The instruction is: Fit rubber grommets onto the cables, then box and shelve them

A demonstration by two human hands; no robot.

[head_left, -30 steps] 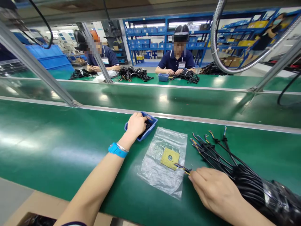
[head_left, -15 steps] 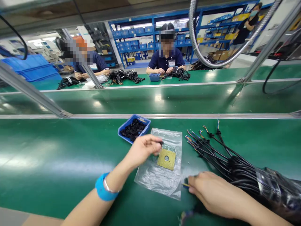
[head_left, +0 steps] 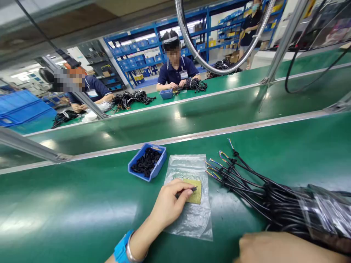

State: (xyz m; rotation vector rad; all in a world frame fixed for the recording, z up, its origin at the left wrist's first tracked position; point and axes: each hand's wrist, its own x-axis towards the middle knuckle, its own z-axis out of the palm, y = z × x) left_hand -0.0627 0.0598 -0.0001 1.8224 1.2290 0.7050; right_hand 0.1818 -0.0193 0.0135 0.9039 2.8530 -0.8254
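My left hand [head_left: 170, 200] is closed in a pinch on a small black part [head_left: 194, 189], most of it hidden by the fingers. It is over a yellow-green square plate [head_left: 196, 198], which lies on a clear plastic bag [head_left: 192, 226] and is partly covered by the hand. My right hand [head_left: 276, 249] is low at the right edge, beside the black cables [head_left: 260, 188]. Its fingers are out of sight, so whether it holds anything cannot be made out. A blue bin [head_left: 157, 171] of small black parts stands beyond my left hand.
The cable bundle, its coloured wire ends toward the bag, is wrapped in clear plastic [head_left: 326, 215] at right. A metal rail [head_left: 189, 139] crosses behind the bin. Beyond it, co-workers [head_left: 178, 69] sit at another green bench with more cables. A flexible metal hose [head_left: 216, 71] hangs overhead.
The view has tilted and shifted. My left hand has come down over the plate with the small black part. My right hand, earlier at a coloured wire end beside the bag, has moved toward the bottom right.
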